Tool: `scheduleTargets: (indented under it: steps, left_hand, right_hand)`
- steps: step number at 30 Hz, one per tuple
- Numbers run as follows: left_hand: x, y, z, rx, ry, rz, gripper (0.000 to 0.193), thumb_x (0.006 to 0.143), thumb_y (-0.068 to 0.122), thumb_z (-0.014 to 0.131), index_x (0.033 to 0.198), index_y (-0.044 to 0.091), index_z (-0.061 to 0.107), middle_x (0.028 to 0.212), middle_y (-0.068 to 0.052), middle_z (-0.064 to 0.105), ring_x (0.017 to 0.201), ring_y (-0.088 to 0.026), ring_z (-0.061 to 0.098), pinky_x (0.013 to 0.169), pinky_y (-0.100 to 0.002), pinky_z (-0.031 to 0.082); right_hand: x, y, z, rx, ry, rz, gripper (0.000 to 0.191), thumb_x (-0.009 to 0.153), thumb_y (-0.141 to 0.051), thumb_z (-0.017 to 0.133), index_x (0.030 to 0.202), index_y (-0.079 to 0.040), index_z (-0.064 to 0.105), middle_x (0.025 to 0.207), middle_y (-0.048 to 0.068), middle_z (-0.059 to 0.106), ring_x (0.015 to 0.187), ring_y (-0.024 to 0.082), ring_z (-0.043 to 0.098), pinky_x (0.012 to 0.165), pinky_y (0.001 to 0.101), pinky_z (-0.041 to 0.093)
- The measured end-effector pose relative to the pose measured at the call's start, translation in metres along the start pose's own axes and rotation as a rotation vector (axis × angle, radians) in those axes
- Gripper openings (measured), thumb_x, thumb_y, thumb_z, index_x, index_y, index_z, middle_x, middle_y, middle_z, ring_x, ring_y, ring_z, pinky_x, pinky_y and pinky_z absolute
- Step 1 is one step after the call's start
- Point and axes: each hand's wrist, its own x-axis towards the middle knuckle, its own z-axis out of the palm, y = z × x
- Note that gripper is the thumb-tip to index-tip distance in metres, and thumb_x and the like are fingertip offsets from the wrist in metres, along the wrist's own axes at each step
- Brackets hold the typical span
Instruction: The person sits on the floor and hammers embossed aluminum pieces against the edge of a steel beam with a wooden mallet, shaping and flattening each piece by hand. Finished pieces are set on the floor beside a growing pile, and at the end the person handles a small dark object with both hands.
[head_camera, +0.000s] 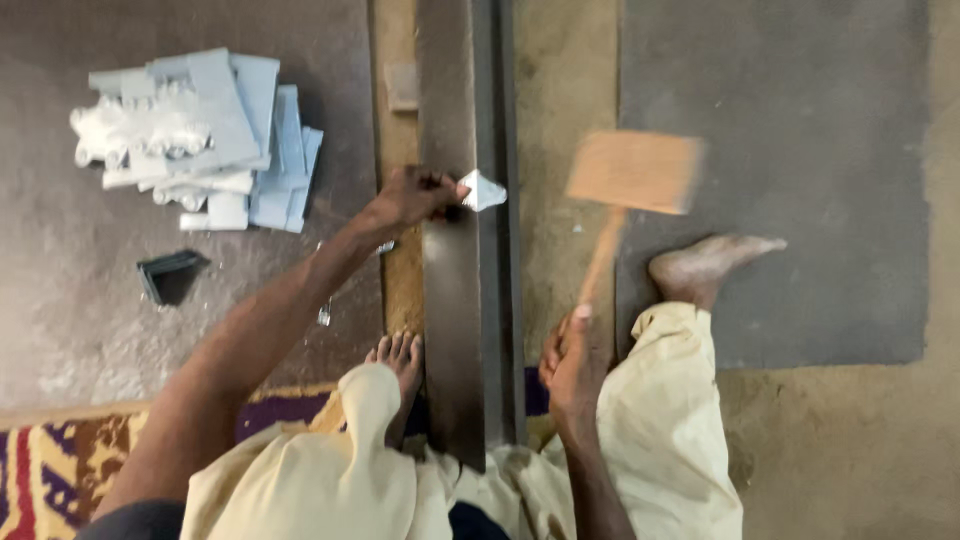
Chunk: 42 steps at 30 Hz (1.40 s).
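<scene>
My left hand (412, 196) pinches a small folded piece of pale sheet metal (483, 190) and holds it against a long dark metal bar (462, 300) that runs away from me between my feet. My right hand (570, 360) grips the handle of a wooden mallet (633, 172), whose blurred block-shaped head hangs in the air to the right of the small piece, above the floor.
A pile of pale grey bent metal pieces (215, 135) lies at the upper left on a dark mat. A small dark folded object (171, 274) sits below it. My bare feet (710, 265) flank the bar. A grey mat (800, 180) covers the right side; a patterned rug (50, 470) is at lower left.
</scene>
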Motion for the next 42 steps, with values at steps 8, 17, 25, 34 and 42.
scheduleTargets:
  steps: [8, 17, 25, 34, 42]
  left_hand:
    - [0.004, 0.003, 0.005, -0.170, -0.035, -0.051, 0.034, 0.088, 0.031, 0.081, 0.101, 0.001, 0.072, 0.086, -0.005, 0.072, 0.073, -0.013, 0.069, 0.063, -0.027, 0.063]
    - [-0.146, -0.043, 0.000, -0.423, 0.220, 0.379, 0.017, 0.103, 0.004, 0.081, 0.103, -0.006, 0.067, 0.097, -0.012, 0.071, 0.091, -0.015, 0.063, 0.080, -0.032, 0.054]
    - [-0.280, -0.152, -0.089, 0.692, 0.974, 0.245, 0.020, 0.094, 0.007, 0.070, 0.114, 0.005, 0.069, 0.100, -0.014, 0.069, 0.099, -0.035, 0.063, 0.088, -0.045, 0.051]
    - [-0.275, -0.200, -0.095, 0.449, 1.172, 0.127, 0.045, 0.086, 0.017, 0.082, 0.119, -0.002, 0.058, 0.114, -0.021, 0.053, 0.108, -0.039, 0.054, 0.090, -0.048, 0.048]
    - [-0.275, -0.210, -0.149, 0.377, 0.992, 0.230, 0.014, 0.092, -0.003, 0.062, 0.101, 0.005, 0.069, 0.095, -0.011, 0.073, 0.084, -0.020, 0.071, 0.071, -0.036, 0.059]
  right_hand:
    - [0.015, 0.005, 0.019, -0.509, -0.112, 0.095, 0.056, 0.102, -0.061, 0.045, 0.074, -0.012, 0.048, 0.055, -0.005, 0.039, 0.043, 0.009, 0.040, 0.038, 0.0279, 0.032]
    - [0.005, 0.064, -0.044, -0.234, -0.012, 0.331, 0.056, 0.106, -0.052, 0.050, 0.068, -0.015, 0.033, 0.052, -0.001, 0.025, 0.038, 0.012, 0.020, 0.036, 0.0337, 0.019]
    - [-0.005, 0.107, -0.052, -0.432, -0.047, 0.195, 0.045, 0.105, -0.040, 0.054, 0.072, -0.009, 0.053, 0.053, 0.003, 0.049, 0.041, 0.015, 0.048, 0.039, 0.0335, 0.037]
    - [-0.009, 0.122, -0.053, -0.347, -0.019, 0.133, 0.043, 0.107, -0.036, 0.054, 0.073, -0.010, 0.051, 0.052, 0.002, 0.046, 0.038, 0.014, 0.043, 0.035, 0.0311, 0.032]
    - [-0.012, 0.116, -0.049, -0.374, 0.018, 0.148, 0.045, 0.107, -0.032, 0.056, 0.069, -0.009, 0.051, 0.052, 0.002, 0.046, 0.039, 0.013, 0.043, 0.036, 0.0313, 0.032]
